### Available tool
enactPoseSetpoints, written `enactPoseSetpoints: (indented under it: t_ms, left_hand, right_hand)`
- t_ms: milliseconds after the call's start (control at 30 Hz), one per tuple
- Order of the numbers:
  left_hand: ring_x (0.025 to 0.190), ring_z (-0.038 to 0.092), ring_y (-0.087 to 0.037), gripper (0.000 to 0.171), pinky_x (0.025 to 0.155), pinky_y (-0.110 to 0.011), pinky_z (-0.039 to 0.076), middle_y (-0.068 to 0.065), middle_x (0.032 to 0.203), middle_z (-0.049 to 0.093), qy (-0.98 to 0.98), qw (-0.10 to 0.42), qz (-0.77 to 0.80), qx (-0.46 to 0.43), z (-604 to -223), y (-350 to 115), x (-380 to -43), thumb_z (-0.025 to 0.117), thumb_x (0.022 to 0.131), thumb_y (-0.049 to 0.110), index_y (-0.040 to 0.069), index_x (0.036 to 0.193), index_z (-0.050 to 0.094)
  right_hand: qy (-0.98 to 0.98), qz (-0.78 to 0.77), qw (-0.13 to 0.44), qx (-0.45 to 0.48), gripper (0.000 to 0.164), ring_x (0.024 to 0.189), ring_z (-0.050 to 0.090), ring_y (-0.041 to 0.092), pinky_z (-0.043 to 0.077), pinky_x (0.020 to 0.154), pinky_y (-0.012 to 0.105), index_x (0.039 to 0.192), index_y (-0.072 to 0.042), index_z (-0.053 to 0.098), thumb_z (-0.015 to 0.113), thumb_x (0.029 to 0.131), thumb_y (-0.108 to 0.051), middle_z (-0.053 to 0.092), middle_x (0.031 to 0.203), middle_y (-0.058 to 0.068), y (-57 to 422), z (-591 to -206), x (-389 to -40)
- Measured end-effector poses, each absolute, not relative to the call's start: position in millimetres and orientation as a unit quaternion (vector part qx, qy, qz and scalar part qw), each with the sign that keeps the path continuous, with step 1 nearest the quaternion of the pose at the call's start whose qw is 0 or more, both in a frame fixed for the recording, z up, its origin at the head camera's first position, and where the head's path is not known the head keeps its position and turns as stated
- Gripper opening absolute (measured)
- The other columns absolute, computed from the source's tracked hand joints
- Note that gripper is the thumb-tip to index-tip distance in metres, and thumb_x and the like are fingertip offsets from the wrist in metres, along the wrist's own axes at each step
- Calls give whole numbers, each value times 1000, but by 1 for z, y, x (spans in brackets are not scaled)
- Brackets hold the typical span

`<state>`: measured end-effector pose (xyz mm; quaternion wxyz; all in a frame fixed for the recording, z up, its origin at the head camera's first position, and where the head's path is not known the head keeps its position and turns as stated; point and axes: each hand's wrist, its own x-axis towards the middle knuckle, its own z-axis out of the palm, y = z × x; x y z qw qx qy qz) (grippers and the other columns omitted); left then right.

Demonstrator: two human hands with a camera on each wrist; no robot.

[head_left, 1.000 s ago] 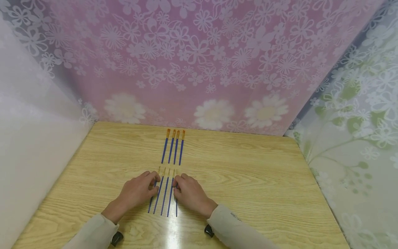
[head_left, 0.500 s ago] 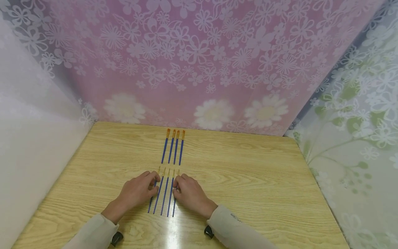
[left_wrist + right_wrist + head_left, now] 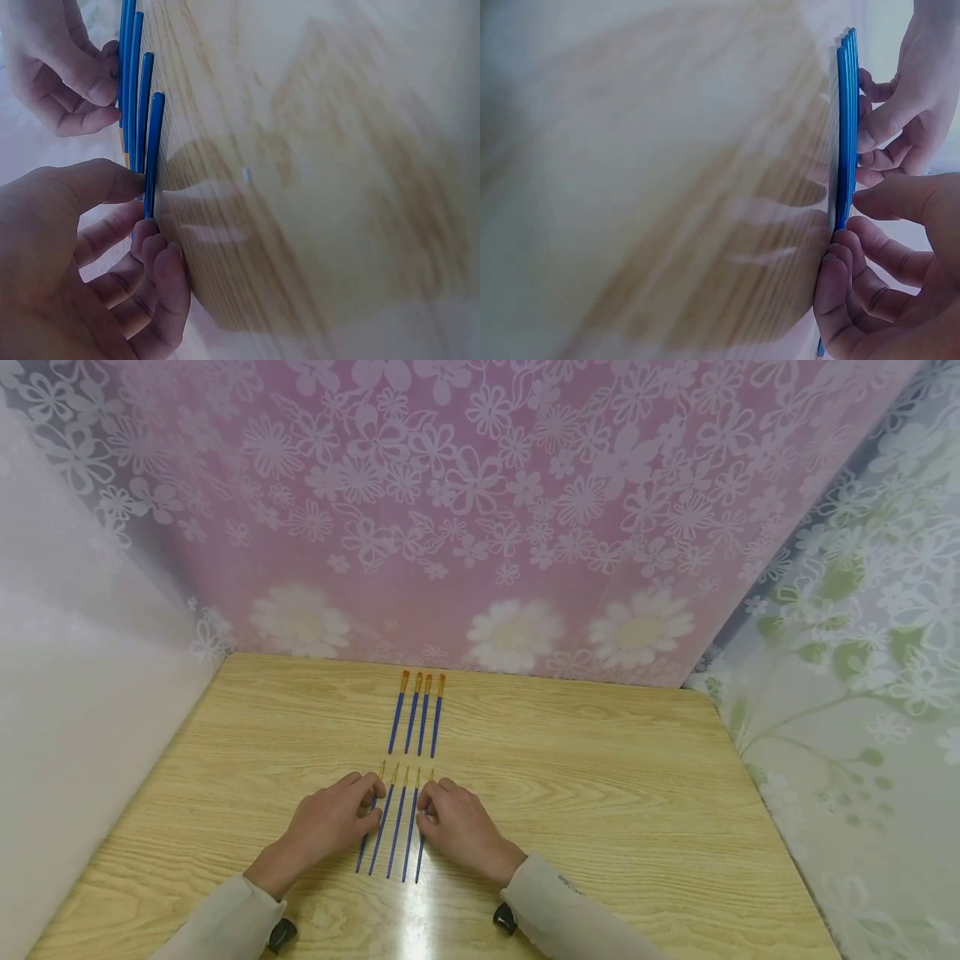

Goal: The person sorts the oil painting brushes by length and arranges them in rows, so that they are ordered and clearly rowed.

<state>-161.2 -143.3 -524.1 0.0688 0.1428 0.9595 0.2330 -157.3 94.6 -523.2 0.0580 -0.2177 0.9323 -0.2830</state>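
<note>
A near row of several thin paintbrushes with blue handles (image 3: 394,831) lies on the table, fine tips away from me. My left hand (image 3: 333,817) holds the leftmost paintbrush (image 3: 362,853) between thumb and curled fingers; the left wrist view shows its handle (image 3: 155,135) close up. At the row's other end, my right hand (image 3: 463,827) pinches the rightmost paintbrush (image 3: 420,862), whose middle is hidden by the fingers. In the right wrist view the blue handles (image 3: 844,135) overlap. Between my hands, the middle brushes lie untouched, fanned slightly apart.
Behind the near row, several wider flat paintbrushes (image 3: 414,722) with orange bristles lie side by side. The wooden table (image 3: 600,793) meets a pink floral curtain (image 3: 517,527) at the back. Pale coverings stand along both sides.
The rightmost thin brush has turned in my right hand: its handle end has swung left toward its neighbour, and its tip slightly right. My left hand has stayed in place.
</note>
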Motion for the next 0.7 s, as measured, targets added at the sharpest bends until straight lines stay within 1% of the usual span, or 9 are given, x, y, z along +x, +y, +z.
enactPoseSetpoints:
  t_ms: [267,500,567,700]
  left_hand:
    - [73,51,-12,22,60,-31,43,6,99,62,960,69,231,143,-524,-143,-162,76,99,21,22,119,68]
    - [81,59,-11,22,62,-33,47,5,104,67,962,73,222,144,-525,-144,-163,77,99,23,24,119,69]
    - [81,59,-10,22,62,-32,47,6,104,68,962,73,221,144,-525,-145,-164,76,100,24,24,120,69]
    - [74,54,-9,20,59,-29,45,7,102,68,962,60,224,146,-522,-150,-168,72,102,24,23,122,69]
  right_hand:
    - [930,-300,64,-204,5,89,59,7,52,78,23,108,-15,71,70,104,-18,65,101,-4,99,-519,-160]
    - [926,-317,56,-200,7,84,57,6,51,75,24,109,-14,72,67,105,-16,65,96,-6,110,-519,-168]
    - [926,-321,54,-193,9,82,57,6,51,74,24,110,-13,73,66,106,-16,65,94,-6,116,-517,-172]
    - [927,-330,39,-172,11,81,58,8,52,74,26,111,-12,74,64,107,-16,67,94,-5,133,-513,-183]
